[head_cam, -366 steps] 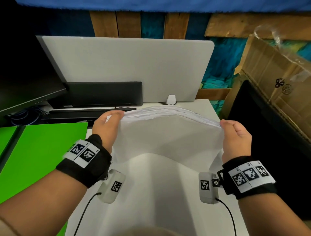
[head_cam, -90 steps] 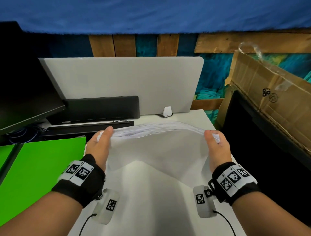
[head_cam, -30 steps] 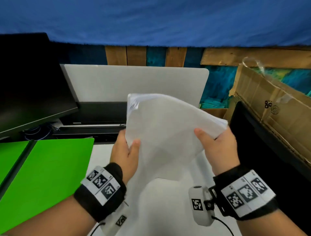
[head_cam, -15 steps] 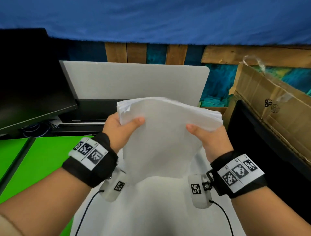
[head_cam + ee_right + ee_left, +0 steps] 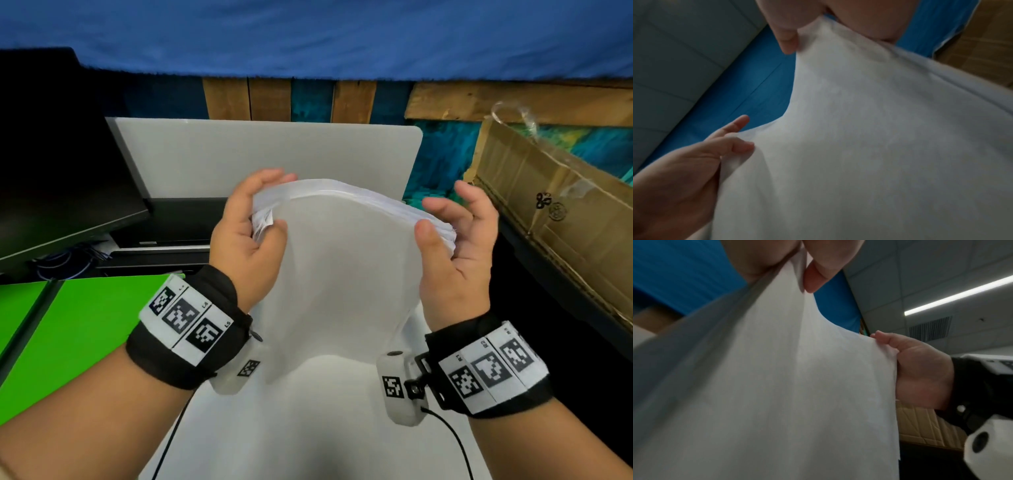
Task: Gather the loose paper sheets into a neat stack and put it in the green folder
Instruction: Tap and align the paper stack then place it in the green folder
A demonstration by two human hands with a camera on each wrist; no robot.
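Note:
A thick stack of white paper sheets point(image 5: 346, 260) stands upright above the white desk point(image 5: 308, 428), bowed across its top edge. My left hand point(image 5: 253, 219) grips its upper left corner between thumb and fingers, where a few sheet corners stick out unevenly. My right hand point(image 5: 448, 222) grips the upper right corner, thumb on the near face. The left wrist view shows the paper stack point(image 5: 787, 394) with the right hand point(image 5: 920, 374) on its edge. The right wrist view shows the paper stack point(image 5: 869, 146) and the left hand point(image 5: 694, 170). The green folder point(image 5: 78, 329) lies open at the left.
A dark monitor point(image 5: 58, 178) and a black keyboard point(image 5: 157, 253) stand behind the folder. A grey divider panel point(image 5: 267, 150) closes the back of the desk. A cardboard box point(image 5: 561, 212) leans at the right beside the desk edge.
The stack was held flat and bowed, then turned upright. Over the last half second both hands shifted up to its top corners and the top edge arched more.

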